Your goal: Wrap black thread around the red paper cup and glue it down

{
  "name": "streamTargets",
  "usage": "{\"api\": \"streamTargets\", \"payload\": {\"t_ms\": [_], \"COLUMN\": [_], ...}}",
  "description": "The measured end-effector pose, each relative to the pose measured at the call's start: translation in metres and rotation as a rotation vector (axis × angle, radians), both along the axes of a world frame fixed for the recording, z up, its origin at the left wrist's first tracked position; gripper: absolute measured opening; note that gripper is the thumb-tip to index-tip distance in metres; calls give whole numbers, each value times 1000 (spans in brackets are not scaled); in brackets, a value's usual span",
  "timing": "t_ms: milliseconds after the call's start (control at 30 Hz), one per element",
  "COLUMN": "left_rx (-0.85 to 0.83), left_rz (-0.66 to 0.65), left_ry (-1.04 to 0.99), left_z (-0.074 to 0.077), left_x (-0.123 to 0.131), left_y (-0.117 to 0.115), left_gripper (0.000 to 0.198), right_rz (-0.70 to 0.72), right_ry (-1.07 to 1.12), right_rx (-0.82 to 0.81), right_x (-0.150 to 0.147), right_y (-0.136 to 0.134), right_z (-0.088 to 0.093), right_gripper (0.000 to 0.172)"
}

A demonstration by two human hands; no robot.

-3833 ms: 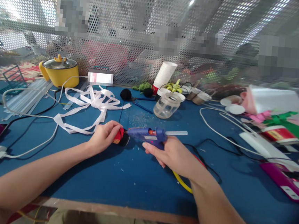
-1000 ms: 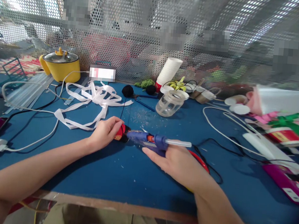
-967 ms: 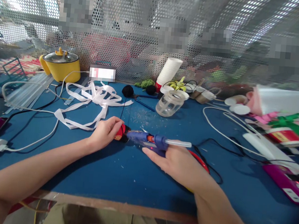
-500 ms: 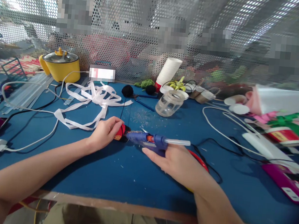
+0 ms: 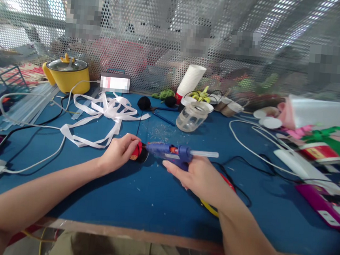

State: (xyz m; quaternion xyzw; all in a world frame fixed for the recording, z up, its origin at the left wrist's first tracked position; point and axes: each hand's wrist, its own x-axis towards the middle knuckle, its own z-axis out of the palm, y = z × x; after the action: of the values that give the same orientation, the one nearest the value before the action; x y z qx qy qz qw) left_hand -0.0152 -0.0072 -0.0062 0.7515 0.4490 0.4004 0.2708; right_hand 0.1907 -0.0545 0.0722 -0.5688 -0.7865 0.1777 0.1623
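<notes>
My left hand [image 5: 119, 153] pinches a small red and black round piece [image 5: 138, 153] against the blue table [image 5: 139, 204]. My right hand [image 5: 197, 176] grips a blue glue gun [image 5: 169, 153] lying nearly level, a clear glue stick [image 5: 205, 154] poking from its back. The gun's nozzle points left and touches the red piece. The piece's far side is hidden by my fingers.
A tangle of white ribbon [image 5: 105, 114] lies behind my left hand. A yellow pot [image 5: 67, 77], a clear jar [image 5: 192, 117], stacked white cups [image 5: 192, 81] and black pompoms [image 5: 144, 102] stand at the back. White and black cables [image 5: 254, 150] run at both sides. Perforated metal screen behind.
The glue gun has lifted slightly and its nozzle has moved closer to the red piece. My left hand stays in the same place.
</notes>
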Motion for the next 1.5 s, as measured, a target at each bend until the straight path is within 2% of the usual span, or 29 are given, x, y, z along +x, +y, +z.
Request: {"api": "streamTargets", "payload": {"t_ms": [133,300,700,967,1500], "left_rx": [34,115,92,107,110], "left_rz": [-9,-64,-49,-62,-63], "left_ry": [12,48,55,44,43], "left_z": [0,1,1,-1,-1], "left_x": [-1,-3,-4,-5,-4], "left_y": [0,-2,-3,-3,-3], "left_gripper": [24,21,21,22,20], "right_rz": [-5,-58,-96,-73,-74], "right_ry": [35,132,189,212,207], "right_rx": [-40,-175,-330,-284,-307], "right_x": [0,-1,1,0,2], "right_y": [2,4,4,12,11], "right_z": [-1,0,7,-2,2], "right_gripper": [36,34,31,31,32]}}
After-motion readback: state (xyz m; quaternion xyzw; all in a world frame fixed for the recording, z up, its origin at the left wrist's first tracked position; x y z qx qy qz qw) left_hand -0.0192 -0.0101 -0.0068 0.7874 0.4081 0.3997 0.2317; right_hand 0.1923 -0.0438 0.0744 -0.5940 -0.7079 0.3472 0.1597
